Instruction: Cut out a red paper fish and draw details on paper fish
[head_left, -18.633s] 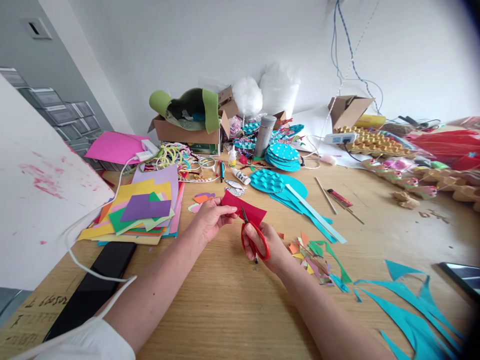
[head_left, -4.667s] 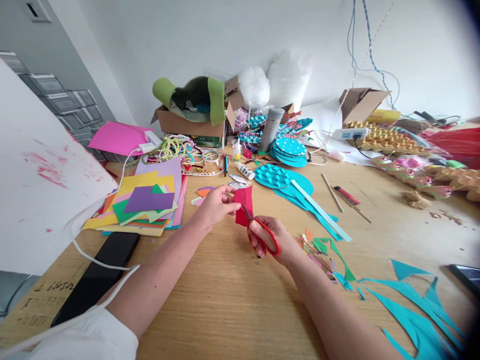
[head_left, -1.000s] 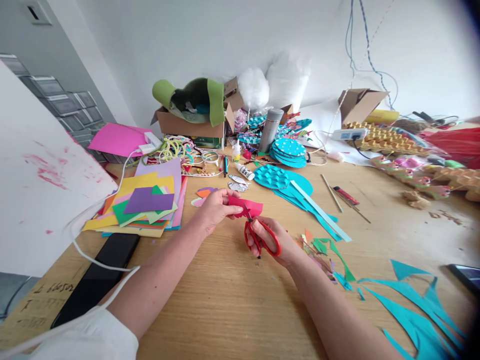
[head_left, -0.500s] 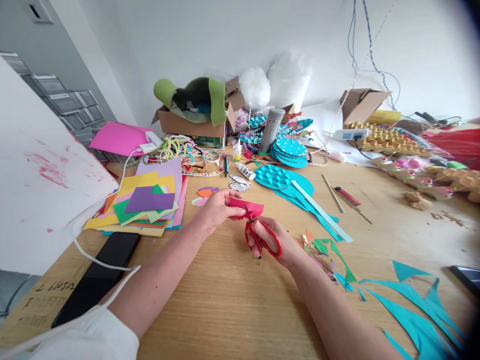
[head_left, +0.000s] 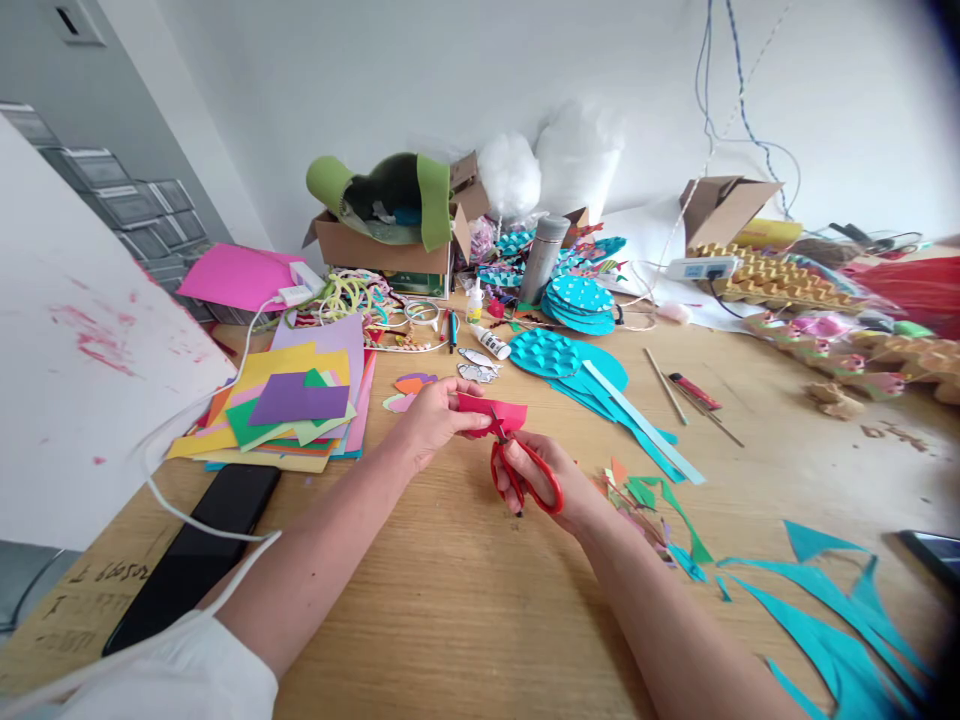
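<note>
My left hand (head_left: 444, 418) pinches a piece of red paper (head_left: 511, 415) by its left end, above the middle of the table. My right hand (head_left: 551, 477) grips red-handled scissors (head_left: 556, 492), fingers through the loops. The scissor blades lie across the lower edge of the red paper, close to my left fingertips. Just beyond my left hand lie small cut paper shapes (head_left: 415, 383) in orange, purple and pale green. White printed cutouts (head_left: 480, 366) rest behind the paper.
Coloured paper sheets (head_left: 300, 398) and a black phone (head_left: 196, 550) lie to the left, crossed by a white cable (head_left: 241, 350). Blue discs (head_left: 544, 353) and a glue bottle (head_left: 493, 343) are at the back. Blue scraps (head_left: 814, 620) lie at right. A grey flask (head_left: 544, 258) stands behind.
Almost nothing differs. The scissor blades have shifted very slightly at the red paper, while both hands stay in the same place.
</note>
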